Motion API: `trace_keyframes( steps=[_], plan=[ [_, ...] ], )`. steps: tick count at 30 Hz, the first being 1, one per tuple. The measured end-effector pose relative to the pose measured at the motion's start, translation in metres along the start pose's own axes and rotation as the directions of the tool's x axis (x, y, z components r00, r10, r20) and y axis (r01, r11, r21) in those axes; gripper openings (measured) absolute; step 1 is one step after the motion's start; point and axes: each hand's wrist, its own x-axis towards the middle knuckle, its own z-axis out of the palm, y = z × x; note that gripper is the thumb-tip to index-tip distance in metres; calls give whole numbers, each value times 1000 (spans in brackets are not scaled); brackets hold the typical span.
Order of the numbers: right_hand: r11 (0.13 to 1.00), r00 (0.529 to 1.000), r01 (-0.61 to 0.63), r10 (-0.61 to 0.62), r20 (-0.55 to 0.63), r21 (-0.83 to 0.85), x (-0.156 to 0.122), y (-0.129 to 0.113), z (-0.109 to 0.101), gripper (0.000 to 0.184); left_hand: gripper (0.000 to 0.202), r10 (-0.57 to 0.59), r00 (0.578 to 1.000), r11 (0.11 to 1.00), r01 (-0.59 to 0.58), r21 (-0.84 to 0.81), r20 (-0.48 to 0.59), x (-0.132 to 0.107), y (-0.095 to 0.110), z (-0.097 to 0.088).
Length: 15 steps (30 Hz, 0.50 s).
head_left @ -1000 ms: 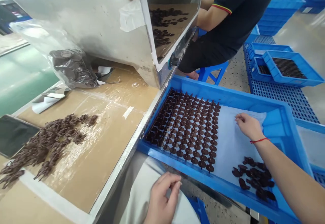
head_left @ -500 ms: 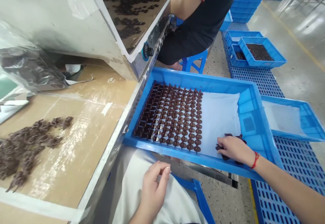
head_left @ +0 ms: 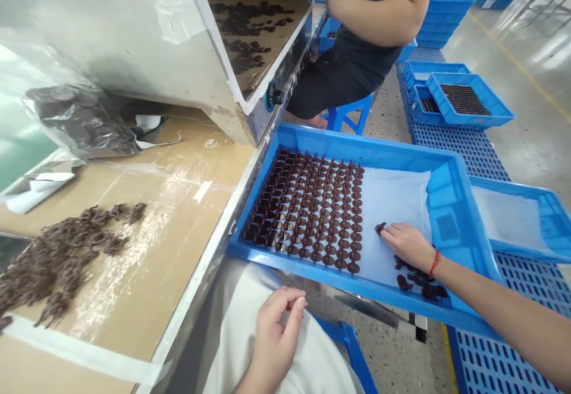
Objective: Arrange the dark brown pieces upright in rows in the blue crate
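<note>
My right hand is over the right part of a blue tray, fingertips pinched on a small dark brown moulded piece. Its exact kind is not clear. Below the wrist, several loose dark pieces lie in a pile on white lining paper. Rows of similar brown pieces, with rounded flat ends, fill the left part of the tray. On my lap rests my left hand, its fingers curled and the thumb close to the index fingertip, with nothing visible between them.
Left is a cardboard-covered bench with a heap of brown pieces and a plastic bag. A box-like machine with a knob stands behind. A co-worker sits beyond. Blue crates stand on floor pallets at right.
My right hand has moved up and left from the loose pile with one dark piece, uncovering more of the pile. The co-worker's arm has risen. My left hand stays on my lap.
</note>
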Motion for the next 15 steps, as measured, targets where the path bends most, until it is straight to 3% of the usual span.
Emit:
trace_keyframes(
  steps=[4,7,10,12,15],
  plan=[
    [996,1000,-13,13,2,93,-10,-6,-2,5,19,-7,1000,1000,7,-2,6,1,2,0],
    [966,982,-182,187,-12,182,-9,-6,-4,10,19,-11,1000,1000,11,-7,9,3,3,1],
    [881,928,-360,371,25,305,2,-1,-2,21,17,-4,1000,1000,4,-7,12,3,2,0],
    [831,920,-386,381,96,401,12,3,-2,25,15,1,1000,1000,-1,-3,12,2,2,0],
    [777,946,-324,259,196,540,20,1,-8,30,13,8,1000,1000,-8,-4,10,1,2,0]
  ],
)
